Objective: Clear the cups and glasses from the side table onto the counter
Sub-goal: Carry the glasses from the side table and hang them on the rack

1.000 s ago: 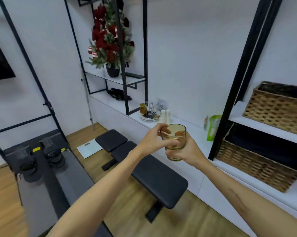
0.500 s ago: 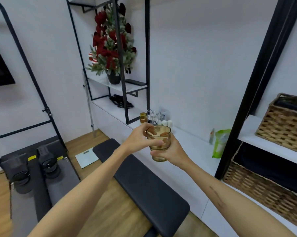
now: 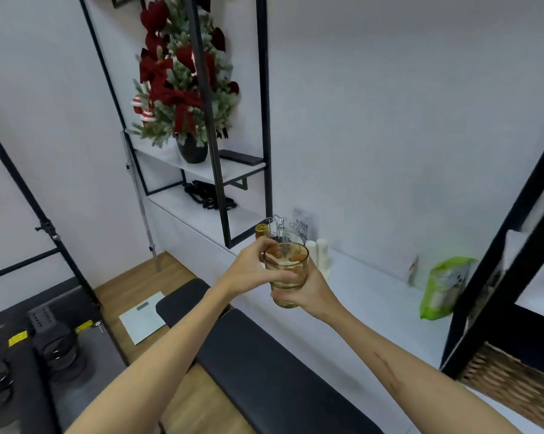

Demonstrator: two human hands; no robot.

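- Head view: I held an amber glass (image 3: 286, 270) upright in the air, over the black bench (image 3: 264, 355) and short of the white counter (image 3: 374, 296).
- My left hand (image 3: 248, 270) wrapped its upper part, thumb across the front, fingertips over the rim.
- My right hand (image 3: 308, 292) cupped its base and far side, fingers curled.
- On the counter behind it: a glass rack (image 3: 280, 230) with another amber glass (image 3: 262, 231), white cups (image 3: 319, 252), a green bag (image 3: 443, 286).

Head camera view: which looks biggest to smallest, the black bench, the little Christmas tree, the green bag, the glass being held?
1. black bench, though nearness inflates it
2. Christmas tree
3. green bag and glass look alike; the glass is nearer, so unranked.
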